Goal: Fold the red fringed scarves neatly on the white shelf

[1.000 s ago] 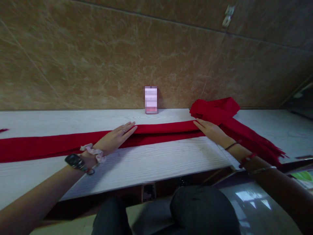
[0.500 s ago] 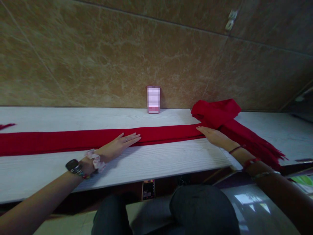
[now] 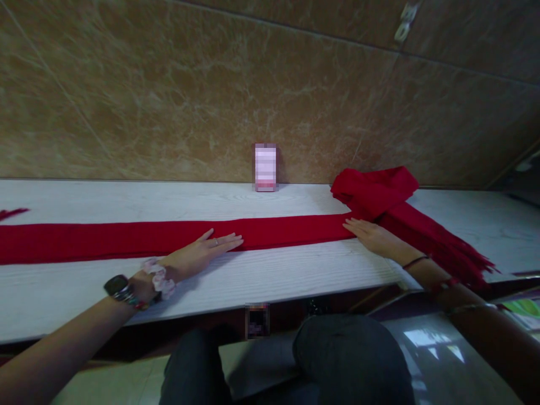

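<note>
A long red scarf (image 3: 291,229) lies in a flat, narrow strip along the white tabletop, running off the left edge of the view. Its right part is bunched in a loose loop against the wall, with a fringed end hanging toward the table's front edge. My left hand (image 3: 206,250) rests flat on the strip near the middle, fingers stretched out. Flat on the strip's right end, beside the bunched part, lies my right hand (image 3: 367,235) with its fingers extended. Neither hand grasps the cloth.
A phone-like upright object (image 3: 265,167), blurred, leans on the brown marbled wall (image 3: 181,95) behind the white tabletop (image 3: 295,275). Another blurred dark object (image 3: 257,320) sits below the front edge, above my knees. A socket-like fixture (image 3: 405,23) is on the wall.
The strip's raised fold has been laid down flat and smooth. My left hand has shifted slightly right and toward me; my right hand has slid a little toward me at the strip's end.
</note>
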`<state>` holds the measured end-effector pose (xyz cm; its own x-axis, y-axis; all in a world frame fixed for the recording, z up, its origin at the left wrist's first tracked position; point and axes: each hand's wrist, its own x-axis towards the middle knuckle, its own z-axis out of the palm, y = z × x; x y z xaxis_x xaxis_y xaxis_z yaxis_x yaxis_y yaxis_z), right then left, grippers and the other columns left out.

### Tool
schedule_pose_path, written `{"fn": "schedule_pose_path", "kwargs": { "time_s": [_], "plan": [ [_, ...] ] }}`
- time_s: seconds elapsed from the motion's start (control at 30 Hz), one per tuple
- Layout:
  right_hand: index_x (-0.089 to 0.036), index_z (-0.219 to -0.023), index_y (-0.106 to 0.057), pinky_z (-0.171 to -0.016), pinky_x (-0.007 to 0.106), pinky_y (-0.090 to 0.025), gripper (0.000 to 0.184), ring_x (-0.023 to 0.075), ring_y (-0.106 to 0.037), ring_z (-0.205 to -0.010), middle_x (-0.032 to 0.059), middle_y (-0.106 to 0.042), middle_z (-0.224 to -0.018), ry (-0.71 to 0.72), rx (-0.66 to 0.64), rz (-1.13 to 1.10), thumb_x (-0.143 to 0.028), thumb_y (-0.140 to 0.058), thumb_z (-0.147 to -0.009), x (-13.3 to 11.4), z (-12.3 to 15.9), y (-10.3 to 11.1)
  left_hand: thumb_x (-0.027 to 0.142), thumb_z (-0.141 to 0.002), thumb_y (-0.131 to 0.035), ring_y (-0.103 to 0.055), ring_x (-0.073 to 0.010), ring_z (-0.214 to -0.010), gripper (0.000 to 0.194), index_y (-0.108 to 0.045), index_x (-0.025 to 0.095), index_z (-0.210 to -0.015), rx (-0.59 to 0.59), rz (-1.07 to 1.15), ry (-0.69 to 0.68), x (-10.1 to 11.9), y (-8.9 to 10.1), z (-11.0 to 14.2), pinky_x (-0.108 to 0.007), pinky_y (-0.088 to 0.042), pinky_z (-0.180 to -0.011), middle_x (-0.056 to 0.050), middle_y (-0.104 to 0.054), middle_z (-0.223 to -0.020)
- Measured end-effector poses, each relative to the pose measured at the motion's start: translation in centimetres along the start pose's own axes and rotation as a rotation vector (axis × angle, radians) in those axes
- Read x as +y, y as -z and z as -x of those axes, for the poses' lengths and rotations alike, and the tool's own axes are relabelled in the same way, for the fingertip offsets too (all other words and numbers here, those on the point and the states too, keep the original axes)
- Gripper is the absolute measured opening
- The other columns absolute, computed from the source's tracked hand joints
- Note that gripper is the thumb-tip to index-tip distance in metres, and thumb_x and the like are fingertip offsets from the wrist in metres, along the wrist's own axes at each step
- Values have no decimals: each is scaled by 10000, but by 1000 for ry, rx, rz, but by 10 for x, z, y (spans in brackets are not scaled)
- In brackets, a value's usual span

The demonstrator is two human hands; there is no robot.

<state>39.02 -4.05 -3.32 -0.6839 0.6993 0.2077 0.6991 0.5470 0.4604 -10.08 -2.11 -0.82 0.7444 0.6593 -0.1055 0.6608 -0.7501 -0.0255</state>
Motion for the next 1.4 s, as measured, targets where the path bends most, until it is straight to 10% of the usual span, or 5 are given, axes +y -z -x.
{"fn": "schedule_pose_path", "kwargs": {
  "time_s": [0.37, 0.6, 0.87, 1.07, 1.4],
  "plan": [
    [-133, -1265, -471, -1040, 446, -285, 437, 213, -348, -1265, 126, -451, -1332, -191, 89, -323, -295, -272, -911, -34, -69, 58, 331, -915, -155, -446, -169, -1188, 498, -471, 145, -1252, 291, 154, 138, 39, 42, -50, -363, -307, -1021, -55, -499, -1286],
    [-234, -1374, -296, -986, 530, -293, 483, 274, -277, -1295, 79, -302, -1433, -188, -145, -366, -367, -186, -923, -82, -113, 37, 379, -916, -235, -206, -227, -1327, 475, -282, 256, -1372, 118, 21, 73, 52, 11, -90, -496, -205, -1038, -17, -229, -1452],
    [-76, -1306, -396, -955, 494, -358, 496, 293, -379, -1236, 187, -418, -1343, -334, -275, -169, -299, -237, -893, -14, -56, 21, 386, -910, -242, -157, -249, -1339, 500, -237, 238, -1388, 78, 41, 73, 52, 16, -81, -536, -163, -1036, -40, -191, -1463],
    [-78, -1305, -390, -996, 435, -331, 501, 252, -364, -1251, 173, -420, -1345, -292, -84, -334, -339, -232, -907, -63, -123, 49, 414, -894, -284, -115, -266, -1346, 563, -209, 171, -1396, 43, 118, 138, 65, 28, -92, -570, -115, -1037, -74, -148, -1468],
    [-93, -1362, -309, -1017, 476, -283, 524, 290, -268, -1297, 142, -306, -1421, -279, -202, -376, -335, -227, -905, -107, -132, 44, 465, -905, -235, -168, -255, -1336, 556, -243, 201, -1394, 84, 12, 341, -13, 1, 13, -477, -169, -1054, -68, -193, -1462]
  ]
}}
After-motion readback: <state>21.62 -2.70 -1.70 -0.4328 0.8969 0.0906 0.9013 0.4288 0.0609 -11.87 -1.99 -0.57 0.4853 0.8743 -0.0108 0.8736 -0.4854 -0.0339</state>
